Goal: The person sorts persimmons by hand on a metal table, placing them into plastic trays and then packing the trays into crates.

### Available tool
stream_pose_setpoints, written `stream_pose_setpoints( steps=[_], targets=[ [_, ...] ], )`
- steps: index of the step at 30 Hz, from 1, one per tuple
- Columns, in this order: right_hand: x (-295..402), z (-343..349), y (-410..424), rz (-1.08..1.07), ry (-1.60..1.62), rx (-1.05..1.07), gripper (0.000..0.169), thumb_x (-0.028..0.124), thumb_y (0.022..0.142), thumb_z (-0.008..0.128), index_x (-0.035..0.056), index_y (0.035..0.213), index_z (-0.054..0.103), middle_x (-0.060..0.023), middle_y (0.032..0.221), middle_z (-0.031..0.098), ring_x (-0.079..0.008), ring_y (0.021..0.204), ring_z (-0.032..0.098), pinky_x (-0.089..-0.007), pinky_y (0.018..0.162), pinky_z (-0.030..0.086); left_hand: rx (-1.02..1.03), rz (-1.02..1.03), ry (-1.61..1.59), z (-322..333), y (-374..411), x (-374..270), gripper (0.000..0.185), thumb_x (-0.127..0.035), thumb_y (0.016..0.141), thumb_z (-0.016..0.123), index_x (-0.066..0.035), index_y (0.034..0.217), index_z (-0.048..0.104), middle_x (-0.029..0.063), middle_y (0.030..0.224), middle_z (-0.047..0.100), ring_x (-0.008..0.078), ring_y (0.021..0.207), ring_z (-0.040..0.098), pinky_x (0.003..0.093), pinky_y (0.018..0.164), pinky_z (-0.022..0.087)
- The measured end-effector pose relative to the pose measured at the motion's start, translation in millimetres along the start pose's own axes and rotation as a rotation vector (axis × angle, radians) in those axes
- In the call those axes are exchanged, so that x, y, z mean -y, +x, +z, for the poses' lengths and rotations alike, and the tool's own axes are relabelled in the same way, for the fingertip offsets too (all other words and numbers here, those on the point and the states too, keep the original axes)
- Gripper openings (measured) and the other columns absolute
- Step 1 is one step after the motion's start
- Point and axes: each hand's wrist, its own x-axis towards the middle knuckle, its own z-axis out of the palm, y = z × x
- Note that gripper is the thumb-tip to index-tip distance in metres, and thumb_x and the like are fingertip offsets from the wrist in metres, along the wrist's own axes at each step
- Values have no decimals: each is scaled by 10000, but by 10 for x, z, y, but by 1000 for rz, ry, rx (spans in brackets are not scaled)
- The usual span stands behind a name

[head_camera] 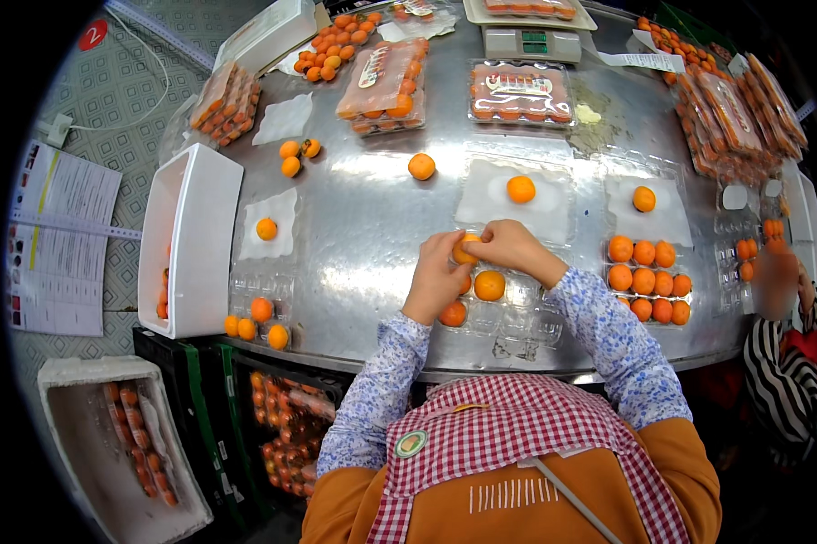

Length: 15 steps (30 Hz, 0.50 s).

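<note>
Both hands meet over the upper left corner of a clear plastic clamshell tray with moulded cups. My left hand holds an orange fruit from the left, and the fingers of my right hand grip it from the right. Below, in the tray's left cups, rest several more fruits, among them a larger orange one; its right cups hold none. On the tray's open lid lies a white pad with a single fruit on it.
Another fruit lies loose on the metal table. A partly filled tray stands right, a white foam box left. Closed packs and a scale are at the back. A person in striped sleeves is far right.
</note>
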Motion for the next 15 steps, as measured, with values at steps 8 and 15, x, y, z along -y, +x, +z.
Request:
stream_pose_setpoints(
  steps=[8,15],
  targets=[
    [-172,-146,-227,85,-21,-5,526,464,766,589,-58,790,652,-240,738,641,-352,698,633,-405,639,487,31,145,98,250,91,-22,452,-35,767,685,-25,1199,549,118,1208,507,276,1099,503,325,900,477],
    [-182,-134,-335,25,-197,-62,567,496,824,555,-61,885,644,-251,834,652,-381,766,639,-432,694,501,130,89,43,328,127,21,430,-35,776,676,-20,1187,549,122,1171,510,279,1124,475,328,902,471]
  ],
)
